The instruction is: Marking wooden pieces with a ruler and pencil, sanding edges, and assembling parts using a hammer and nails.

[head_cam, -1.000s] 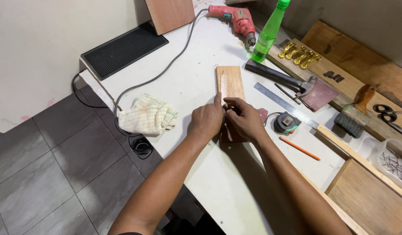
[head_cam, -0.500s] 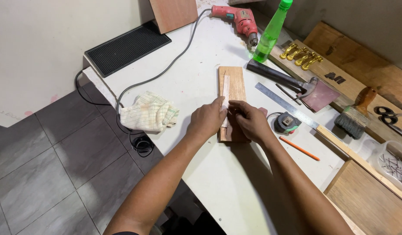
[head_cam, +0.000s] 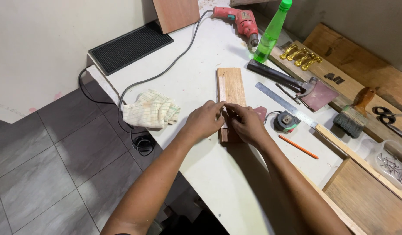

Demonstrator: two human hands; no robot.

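Left hand (head_cam: 204, 120): fingers curled, tips pinched on pale strip (head_cam: 222, 89) atop wooden block (head_cam: 231, 93). Right hand (head_cam: 246, 125): partly closed, pressed flat on near end of block, fingertips meeting the left's. Compared with a second ago: both hands sit at the same spot on the block; grip unchanged, work at the strip continuing. Just right of right hand: tape measure (head_cam: 284, 121), orange pencil (head_cam: 298, 146). Left of left hand: folded cloth (head_cam: 150, 109).

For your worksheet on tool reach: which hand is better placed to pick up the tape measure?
Probably the right hand: the tape measure lies just beside it, while the left hand sits across the wooden block.
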